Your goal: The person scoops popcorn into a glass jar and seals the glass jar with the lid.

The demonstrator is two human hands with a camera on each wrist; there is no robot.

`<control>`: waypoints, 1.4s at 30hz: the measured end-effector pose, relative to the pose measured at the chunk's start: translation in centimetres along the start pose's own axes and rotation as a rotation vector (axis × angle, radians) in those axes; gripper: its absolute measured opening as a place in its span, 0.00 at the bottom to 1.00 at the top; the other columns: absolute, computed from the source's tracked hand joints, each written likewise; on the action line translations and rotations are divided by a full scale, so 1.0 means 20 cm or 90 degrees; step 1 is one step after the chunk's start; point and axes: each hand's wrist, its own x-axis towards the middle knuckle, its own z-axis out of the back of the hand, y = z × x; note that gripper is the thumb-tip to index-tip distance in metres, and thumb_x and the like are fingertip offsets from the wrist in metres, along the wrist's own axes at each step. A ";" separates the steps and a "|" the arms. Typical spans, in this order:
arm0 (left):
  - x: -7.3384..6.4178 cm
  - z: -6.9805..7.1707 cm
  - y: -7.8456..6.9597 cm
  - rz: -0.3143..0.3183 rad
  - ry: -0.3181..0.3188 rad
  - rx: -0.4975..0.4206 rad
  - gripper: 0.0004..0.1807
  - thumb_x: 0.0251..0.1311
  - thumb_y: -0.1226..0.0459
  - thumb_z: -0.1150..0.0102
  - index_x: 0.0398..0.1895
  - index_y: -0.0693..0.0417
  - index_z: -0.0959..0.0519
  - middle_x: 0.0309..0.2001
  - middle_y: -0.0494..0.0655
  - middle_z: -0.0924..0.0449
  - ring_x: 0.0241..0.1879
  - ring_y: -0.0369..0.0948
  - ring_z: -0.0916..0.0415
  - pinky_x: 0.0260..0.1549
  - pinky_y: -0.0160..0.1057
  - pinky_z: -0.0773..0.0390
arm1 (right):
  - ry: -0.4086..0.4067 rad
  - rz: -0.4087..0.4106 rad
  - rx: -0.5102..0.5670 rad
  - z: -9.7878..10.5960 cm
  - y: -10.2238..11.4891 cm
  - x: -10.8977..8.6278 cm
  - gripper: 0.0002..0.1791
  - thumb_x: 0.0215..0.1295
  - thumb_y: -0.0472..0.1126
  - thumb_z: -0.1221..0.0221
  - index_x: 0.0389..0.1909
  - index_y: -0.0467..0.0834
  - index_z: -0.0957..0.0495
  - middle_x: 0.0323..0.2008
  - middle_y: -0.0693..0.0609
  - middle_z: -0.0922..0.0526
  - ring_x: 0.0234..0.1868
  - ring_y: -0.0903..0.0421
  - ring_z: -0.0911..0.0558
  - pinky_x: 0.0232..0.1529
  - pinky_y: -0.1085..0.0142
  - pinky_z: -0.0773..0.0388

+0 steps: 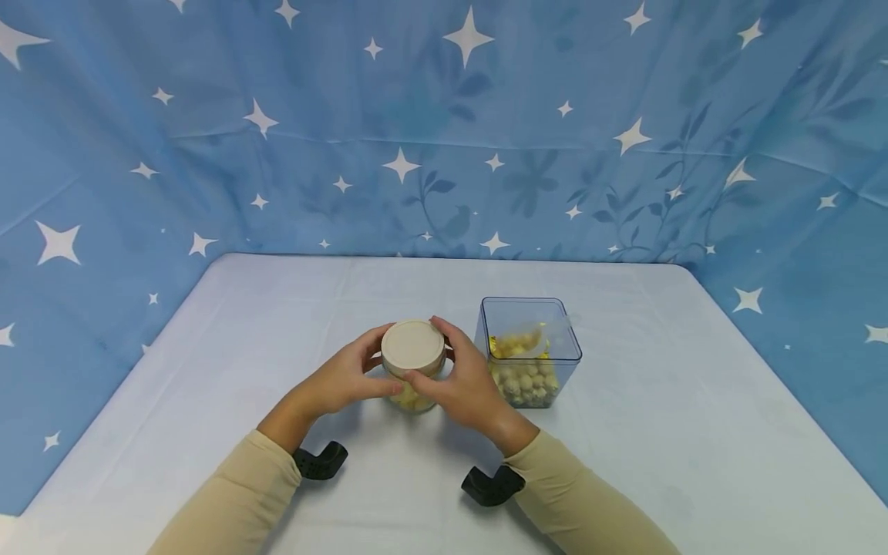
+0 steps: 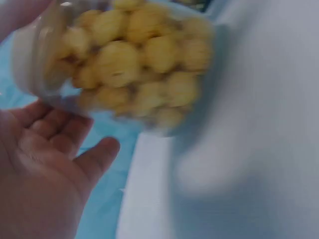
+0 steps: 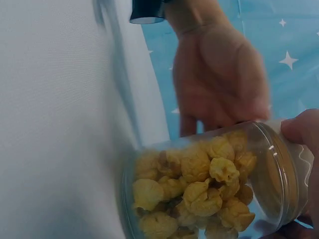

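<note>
A clear round jar (image 3: pixel 194 184) of popcorn stands upright at the middle of the table, under a beige lid (image 1: pixel 413 347). Whether its base touches the cloth cannot be told. My right hand (image 1: pixel 466 389) holds the lid's rim, with the thumb in front and fingers toward the back. On the other side, my left hand (image 1: pixel 333 384) is beside the lid with relaxed fingers and the thumb held out. In the left wrist view its fingertips lie close along the jar (image 2: pixel 129 64); contact is unclear.
Right of the jar stands an open, bluish clear bin (image 1: pixel 565 374) holding pale round pieces (image 1: pixel 527 381) and yellow-marked packaging. A white cloth covers the table (image 1: pixel 694 432). Behind it hangs a blue curtain (image 1: pixel 444 116) with white stars. Black wrist mounts (image 1: pixel 494 487) project below both forearms.
</note>
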 end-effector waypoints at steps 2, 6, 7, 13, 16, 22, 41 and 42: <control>0.00 -0.02 0.02 0.016 -0.017 0.006 0.49 0.56 0.64 0.28 0.77 0.59 0.45 0.71 0.54 0.37 0.72 0.53 0.42 0.69 0.60 0.44 | -0.012 -0.005 -0.009 -0.01 0.00 0.00 0.47 0.58 0.41 0.28 0.73 0.30 0.41 0.66 0.36 0.33 0.63 0.43 0.28 0.61 0.49 0.29; 0.00 -0.04 0.04 0.030 -0.046 0.026 0.49 0.54 0.62 0.26 0.76 0.58 0.44 0.69 0.54 0.34 0.70 0.53 0.39 0.68 0.59 0.41 | -0.028 -0.027 -0.031 -0.02 0.01 0.01 0.51 0.55 0.45 0.25 0.73 0.32 0.41 0.63 0.36 0.35 0.58 0.45 0.29 0.58 0.50 0.28; 0.00 -0.04 0.04 0.032 -0.049 0.031 0.49 0.55 0.62 0.26 0.76 0.59 0.43 0.69 0.54 0.34 0.70 0.53 0.39 0.68 0.59 0.41 | -0.028 -0.029 -0.034 -0.02 0.01 0.01 0.52 0.54 0.46 0.24 0.73 0.32 0.41 0.63 0.36 0.35 0.58 0.45 0.29 0.58 0.49 0.28; 0.00 -0.03 0.04 0.044 -0.047 0.036 0.49 0.55 0.62 0.26 0.76 0.60 0.44 0.69 0.56 0.34 0.71 0.53 0.40 0.69 0.58 0.42 | 0.007 -0.004 -0.005 -0.01 0.00 0.01 0.49 0.60 0.42 0.29 0.75 0.31 0.46 0.70 0.36 0.38 0.65 0.42 0.31 0.62 0.44 0.31; 0.00 -0.03 0.05 0.047 -0.047 0.031 0.49 0.54 0.63 0.26 0.76 0.61 0.43 0.69 0.56 0.34 0.71 0.53 0.40 0.69 0.58 0.43 | 0.011 0.005 0.027 -0.02 -0.01 0.01 0.47 0.62 0.40 0.31 0.75 0.30 0.47 0.70 0.36 0.36 0.66 0.42 0.30 0.64 0.44 0.33; 0.00 -0.03 0.05 0.044 -0.046 0.031 0.48 0.55 0.64 0.26 0.76 0.61 0.43 0.69 0.56 0.35 0.71 0.54 0.41 0.69 0.58 0.43 | -0.036 -0.002 0.021 -0.04 -0.01 0.00 0.48 0.58 0.41 0.28 0.73 0.29 0.43 0.64 0.36 0.31 0.61 0.42 0.27 0.62 0.46 0.30; -0.01 -0.04 0.04 0.051 -0.042 0.033 0.48 0.56 0.62 0.26 0.76 0.61 0.42 0.70 0.57 0.35 0.72 0.55 0.41 0.69 0.57 0.43 | -0.006 -0.013 -0.007 -0.03 0.01 0.00 0.50 0.58 0.44 0.27 0.75 0.32 0.44 0.70 0.39 0.33 0.68 0.44 0.30 0.63 0.46 0.31; -0.01 -0.04 0.04 0.054 -0.049 0.035 0.48 0.56 0.62 0.26 0.76 0.61 0.43 0.70 0.57 0.35 0.72 0.55 0.42 0.69 0.57 0.43 | -0.020 -0.003 -0.022 -0.04 0.01 0.00 0.50 0.58 0.44 0.27 0.75 0.31 0.44 0.70 0.38 0.33 0.68 0.44 0.30 0.63 0.46 0.30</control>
